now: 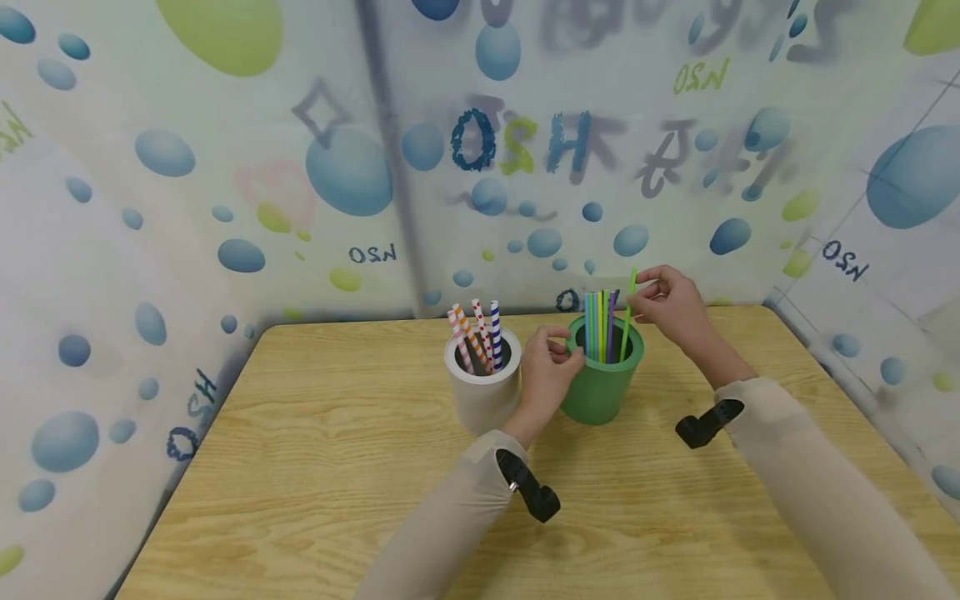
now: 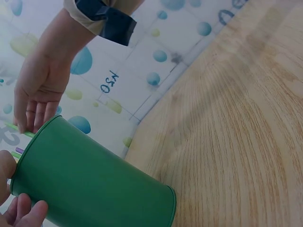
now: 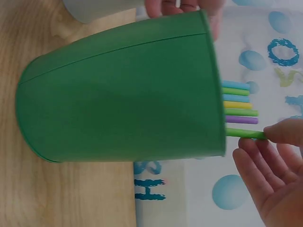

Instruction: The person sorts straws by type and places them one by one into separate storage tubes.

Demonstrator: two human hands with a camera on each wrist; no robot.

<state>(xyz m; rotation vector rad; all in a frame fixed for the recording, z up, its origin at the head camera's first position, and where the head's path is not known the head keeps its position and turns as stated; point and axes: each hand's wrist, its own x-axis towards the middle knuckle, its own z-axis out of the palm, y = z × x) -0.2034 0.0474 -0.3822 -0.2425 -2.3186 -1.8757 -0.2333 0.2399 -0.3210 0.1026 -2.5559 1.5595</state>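
Note:
In the head view a green cup (image 1: 600, 392) stands upright on the table, holding several plain straws (image 1: 600, 325) in blue, green, yellow and purple. My right hand (image 1: 670, 304) pinches a green straw (image 1: 628, 312) near its top, between thumb and fingers. That straw's lower part is inside the cup's right side. On the cup's left is my left hand (image 1: 549, 371), its fingers loosely bent beside the rim. In the right wrist view, the green cup (image 3: 123, 94) partly hides the left hand (image 3: 184, 7). The pinched green straw (image 3: 246, 133) stands apart from the others.
Left of the green cup is a white cup (image 1: 483, 404) with several patterned straws (image 1: 480, 337), striped and dotted. Both cups stand on a wood-grain table (image 1: 337, 458). A printed backdrop (image 1: 420, 225) with blue and green spots rises behind the table's far edge.

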